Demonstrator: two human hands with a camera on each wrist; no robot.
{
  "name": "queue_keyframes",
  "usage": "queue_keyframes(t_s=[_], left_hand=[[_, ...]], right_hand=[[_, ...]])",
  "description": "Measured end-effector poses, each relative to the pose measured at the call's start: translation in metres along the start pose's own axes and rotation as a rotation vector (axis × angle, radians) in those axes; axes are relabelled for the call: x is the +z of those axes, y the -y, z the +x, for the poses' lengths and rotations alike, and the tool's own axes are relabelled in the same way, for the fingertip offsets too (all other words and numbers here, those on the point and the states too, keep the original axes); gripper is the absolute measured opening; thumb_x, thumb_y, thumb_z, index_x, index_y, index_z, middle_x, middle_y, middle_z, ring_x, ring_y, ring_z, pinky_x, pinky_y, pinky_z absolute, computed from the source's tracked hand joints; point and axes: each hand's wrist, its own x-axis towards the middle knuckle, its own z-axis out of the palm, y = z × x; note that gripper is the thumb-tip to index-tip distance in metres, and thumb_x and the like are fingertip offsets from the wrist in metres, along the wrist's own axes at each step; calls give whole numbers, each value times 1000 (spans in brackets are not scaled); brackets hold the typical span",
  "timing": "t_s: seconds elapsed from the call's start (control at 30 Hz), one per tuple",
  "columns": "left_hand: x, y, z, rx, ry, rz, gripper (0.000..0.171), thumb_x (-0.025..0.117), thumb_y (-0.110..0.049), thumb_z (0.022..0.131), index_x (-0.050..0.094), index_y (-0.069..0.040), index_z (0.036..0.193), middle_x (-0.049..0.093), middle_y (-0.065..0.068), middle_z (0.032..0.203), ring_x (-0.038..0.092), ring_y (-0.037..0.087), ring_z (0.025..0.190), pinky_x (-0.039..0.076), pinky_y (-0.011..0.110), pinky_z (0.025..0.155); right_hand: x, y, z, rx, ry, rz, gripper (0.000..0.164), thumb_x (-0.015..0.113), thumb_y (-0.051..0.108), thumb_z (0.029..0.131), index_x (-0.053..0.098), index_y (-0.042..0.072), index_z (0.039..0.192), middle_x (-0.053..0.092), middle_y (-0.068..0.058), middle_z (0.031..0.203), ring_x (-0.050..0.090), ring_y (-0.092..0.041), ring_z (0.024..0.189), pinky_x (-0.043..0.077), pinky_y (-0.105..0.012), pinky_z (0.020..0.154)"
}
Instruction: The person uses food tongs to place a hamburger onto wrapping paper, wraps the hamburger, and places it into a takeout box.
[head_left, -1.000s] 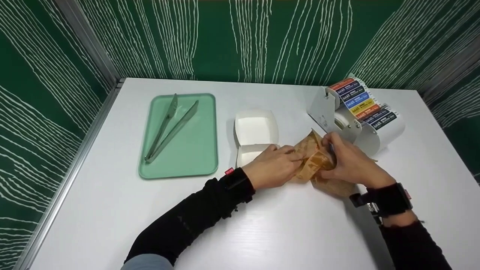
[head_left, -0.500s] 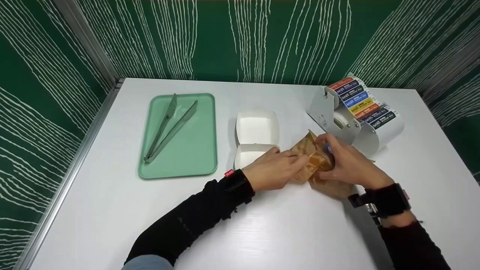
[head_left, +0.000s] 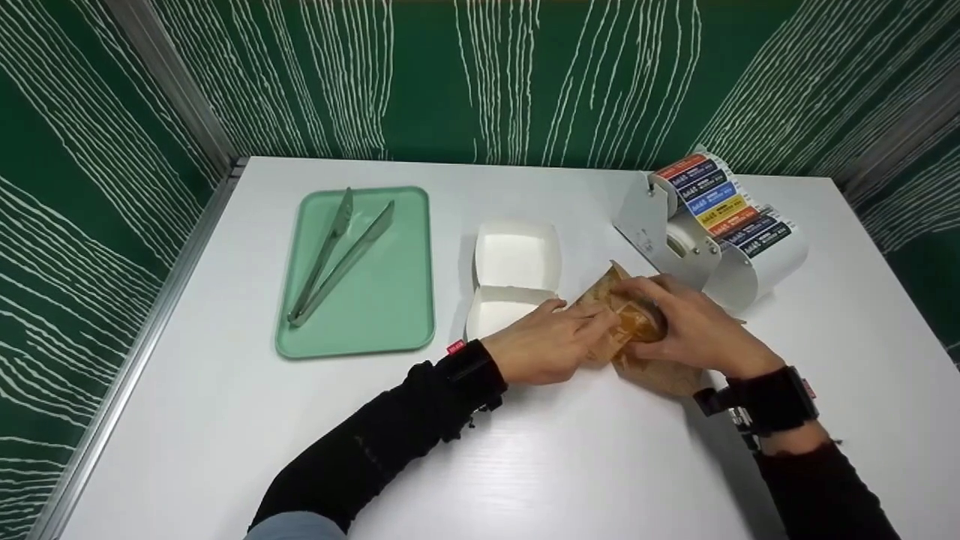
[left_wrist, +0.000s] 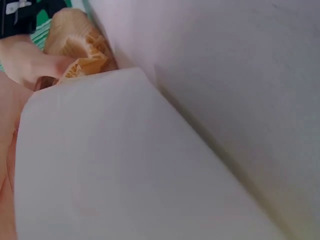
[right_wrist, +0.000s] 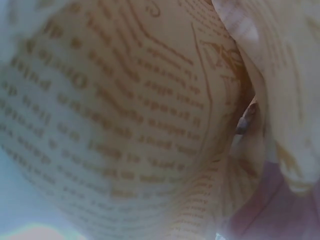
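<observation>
A brown paper wrapper printed with text lies crumpled and folded to the right of an open white carton. My right hand grips the wrapper's bundle, thumb on its near side and fingers over its far side. My left hand pinches the wrapper's left side, its thumb hidden, with the carton's near half just behind it. In the left wrist view the carton's wall fills the middle, and the wrapper shows beyond it. The right wrist view is filled by the printed paper.
On the left, a green tray bears metal tongs. A label dispenser with colourful labels stands at the back right, close behind my right hand. Green walls with white lines border the table.
My right fingers have moved left over the top of the bundle, covering a blue spot that showed before. The wrapper and both hands have shifted slightly left.
</observation>
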Motion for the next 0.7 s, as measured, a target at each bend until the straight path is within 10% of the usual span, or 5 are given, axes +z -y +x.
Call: queue_keyframes(t_s=[0.17,0.33,0.7], left_hand=[[-3,2,-3,-11,7,-54,52,43,-22,114,30,-15,164,34,8,176,36,18,162,29,51,133],[-9,10,-18,11,-138,-99,54,51,-26,113,35,-16,164,43,8,171,48,22,155,41,47,125],[-8,38,-86,-91,-272,-118,23,64,-27,109,69,-15,128,62,10,153,57,30,144,51,55,111]], right_hand=[[0,0,0,5,4,2,82,96,23,76,58,29,148,63,-22,137,64,-36,113,58,-53,87],[0,-1,-1,-11,-3,19,80,98,23,76,59,25,146,64,-22,135,66,-34,109,58,-47,84],[0,-5,-5,-30,-26,0,72,97,29,77,61,23,140,64,-20,130,65,-32,106,56,-44,81]])
